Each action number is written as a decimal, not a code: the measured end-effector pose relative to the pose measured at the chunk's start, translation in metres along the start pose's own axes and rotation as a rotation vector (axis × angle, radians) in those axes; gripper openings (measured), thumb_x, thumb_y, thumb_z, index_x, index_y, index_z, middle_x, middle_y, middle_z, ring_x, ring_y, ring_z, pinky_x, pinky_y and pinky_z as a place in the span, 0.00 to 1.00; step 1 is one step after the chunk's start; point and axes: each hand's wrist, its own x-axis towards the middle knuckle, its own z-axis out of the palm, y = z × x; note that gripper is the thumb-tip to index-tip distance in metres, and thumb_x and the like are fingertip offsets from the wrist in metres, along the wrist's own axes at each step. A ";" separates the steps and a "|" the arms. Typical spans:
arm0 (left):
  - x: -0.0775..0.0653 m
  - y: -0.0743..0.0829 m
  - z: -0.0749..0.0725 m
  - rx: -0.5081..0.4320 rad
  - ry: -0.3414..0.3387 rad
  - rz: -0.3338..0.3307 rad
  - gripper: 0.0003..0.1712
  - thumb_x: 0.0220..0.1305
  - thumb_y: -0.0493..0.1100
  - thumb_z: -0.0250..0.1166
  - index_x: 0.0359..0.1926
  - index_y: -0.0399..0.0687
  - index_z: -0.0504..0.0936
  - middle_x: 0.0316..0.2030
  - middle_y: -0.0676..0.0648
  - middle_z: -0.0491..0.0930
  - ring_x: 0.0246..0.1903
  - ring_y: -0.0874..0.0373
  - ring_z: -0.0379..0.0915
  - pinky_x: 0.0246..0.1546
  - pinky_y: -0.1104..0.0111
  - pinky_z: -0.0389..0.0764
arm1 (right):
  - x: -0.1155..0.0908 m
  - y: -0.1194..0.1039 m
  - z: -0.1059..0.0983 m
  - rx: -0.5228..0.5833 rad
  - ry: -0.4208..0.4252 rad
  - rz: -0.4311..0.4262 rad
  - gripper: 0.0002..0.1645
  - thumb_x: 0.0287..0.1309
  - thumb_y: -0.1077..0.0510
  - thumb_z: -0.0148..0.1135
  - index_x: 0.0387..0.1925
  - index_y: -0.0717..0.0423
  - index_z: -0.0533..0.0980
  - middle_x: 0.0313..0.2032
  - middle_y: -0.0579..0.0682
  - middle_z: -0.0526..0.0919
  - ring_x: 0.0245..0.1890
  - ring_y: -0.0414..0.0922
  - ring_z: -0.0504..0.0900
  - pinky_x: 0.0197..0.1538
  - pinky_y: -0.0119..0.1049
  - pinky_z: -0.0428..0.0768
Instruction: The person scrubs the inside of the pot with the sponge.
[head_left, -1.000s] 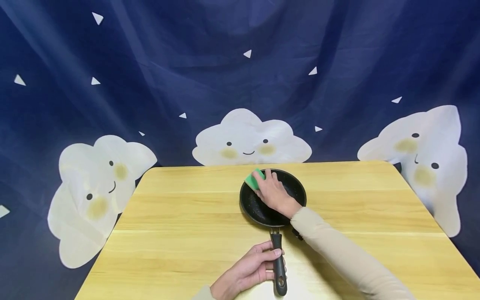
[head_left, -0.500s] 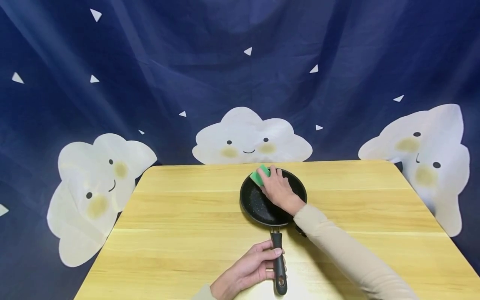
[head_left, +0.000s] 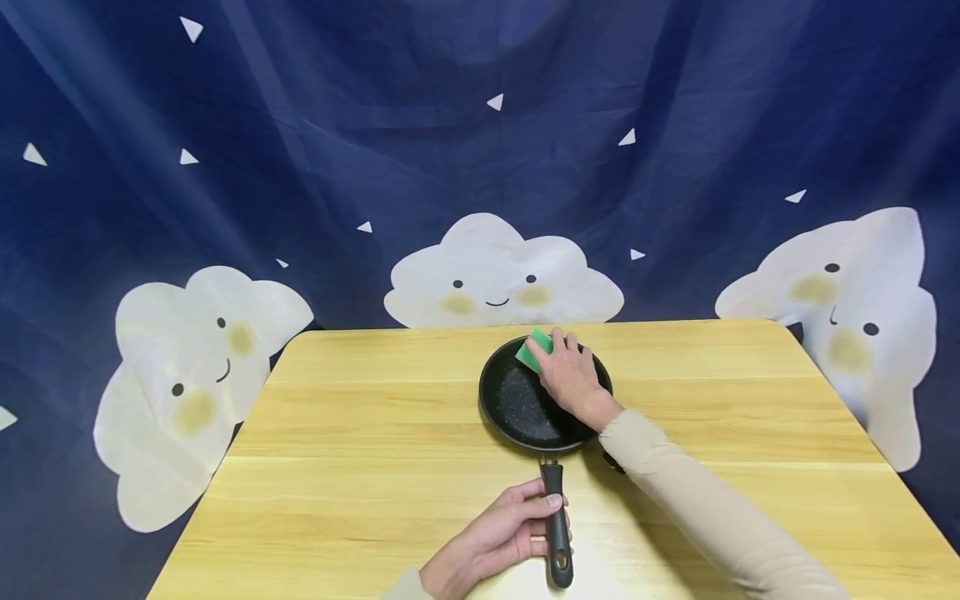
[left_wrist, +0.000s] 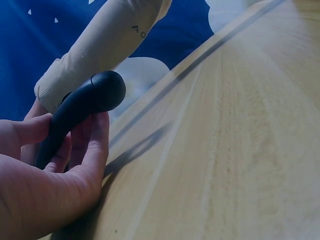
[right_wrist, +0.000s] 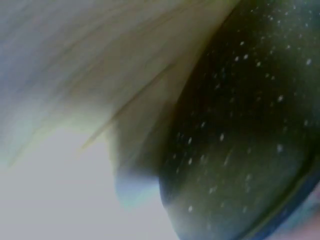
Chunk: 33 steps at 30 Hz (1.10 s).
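A black speckled frying pan [head_left: 521, 408] sits toward the back of the table, its handle [head_left: 558, 533] pointing at the near edge. My left hand [head_left: 502, 533] grips that handle, thumb on top and fingers curled round beneath, as the left wrist view also shows around the handle [left_wrist: 75, 110]. Inside the pan, near its far rim, my right hand [head_left: 573, 375] holds a green sponge [head_left: 534, 350] against the surface. The right wrist view is blurred and shows mostly the pan's speckled side [right_wrist: 240, 125]; the sponge cannot be made out there.
The light wooden table [head_left: 360, 417] extends on both sides of the pan. Behind it hangs a dark blue curtain [head_left: 450, 150] printed with white clouds and triangles. The right sleeve [head_left: 705, 500] crosses over the table's right part.
My right hand has slid the sponge to the right along the pan's far side. The left hand keeps its grip on the handle, and the pan stays in place.
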 end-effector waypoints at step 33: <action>-0.001 0.002 0.001 -0.004 0.017 -0.009 0.16 0.76 0.42 0.60 0.58 0.38 0.73 0.41 0.50 0.78 0.38 0.60 0.80 0.40 0.64 0.84 | -0.029 0.007 -0.030 -0.071 -0.257 -0.008 0.31 0.61 0.51 0.72 0.64 0.46 0.73 0.46 0.67 0.72 0.45 0.64 0.75 0.41 0.59 0.81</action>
